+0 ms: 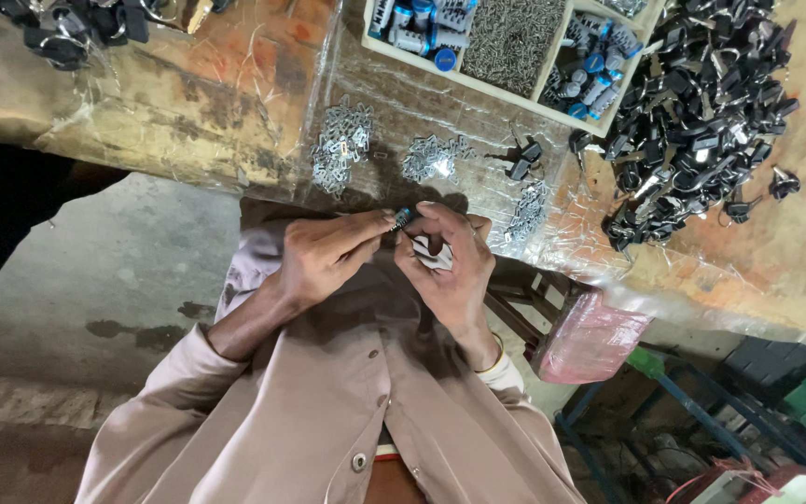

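My left hand (328, 257) and my right hand (450, 271) meet in front of my chest, just below the table edge. Between their fingertips they pinch a small lock cylinder (403, 219) with a blue end. The left thumb and forefinger grip it from the left, and the right fingers curl over it from the right. A small white piece (436, 254) sits in the right palm; I cannot tell what it is. Both sleeves are beige.
On the plastic-covered table (188, 103) lie small heaps of metal plates (340, 149) (433, 157) (529, 210) and a black-headed key pair (524, 159). A divided white tray (552, 109) holds cylinders and pins. A big heap of black keys (701, 103) lies right; a pink bag (590, 336) hangs below.
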`<state>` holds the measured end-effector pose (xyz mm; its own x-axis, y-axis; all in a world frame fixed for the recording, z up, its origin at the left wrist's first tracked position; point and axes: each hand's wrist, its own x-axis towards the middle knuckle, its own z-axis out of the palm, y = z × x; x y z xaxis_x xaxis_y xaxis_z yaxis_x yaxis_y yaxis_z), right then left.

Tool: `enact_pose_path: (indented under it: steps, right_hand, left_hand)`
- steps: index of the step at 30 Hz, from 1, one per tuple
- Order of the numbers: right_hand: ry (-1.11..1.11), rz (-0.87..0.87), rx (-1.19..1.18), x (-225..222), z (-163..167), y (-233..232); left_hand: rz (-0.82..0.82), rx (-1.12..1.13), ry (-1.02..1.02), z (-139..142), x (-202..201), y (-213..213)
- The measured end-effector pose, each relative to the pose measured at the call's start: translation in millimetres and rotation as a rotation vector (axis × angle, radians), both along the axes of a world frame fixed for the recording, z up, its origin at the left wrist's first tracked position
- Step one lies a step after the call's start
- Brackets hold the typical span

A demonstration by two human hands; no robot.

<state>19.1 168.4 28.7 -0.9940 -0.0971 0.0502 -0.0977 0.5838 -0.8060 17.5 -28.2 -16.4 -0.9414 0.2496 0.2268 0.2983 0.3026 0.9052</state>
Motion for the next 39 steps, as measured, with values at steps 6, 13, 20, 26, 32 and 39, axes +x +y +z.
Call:
enact_pose_path:
  steps: [6,13,20,26,32,39]
  right_hand:
    - [0.048,0.027,-0.002,-2,9,-3]
    - [0.044,0.020,0.010,-4,7,-8]
    - [0.053,0.101,0.179,-10,18,-9]
    - [0.371,0.147,0.475,-16,20,-19]
    - [0.258,0.168,0.325,-3,5,-5]
    - [0.228,-0.043,0.084,-1,0,1]
  left_hand:
    - [0.016,0.020,-0.072,1,0,-5]
    - [0.006,-0.005,0.021,1,-1,-8]
    - [0.037,0.006,-0.030,5,-1,-10]
    - [0.180,0.130,-0.180,15,9,-25]
    - [0.166,0.227,-0.245,9,9,-23]
    - [0.100,0.249,-0.236,1,6,-7]
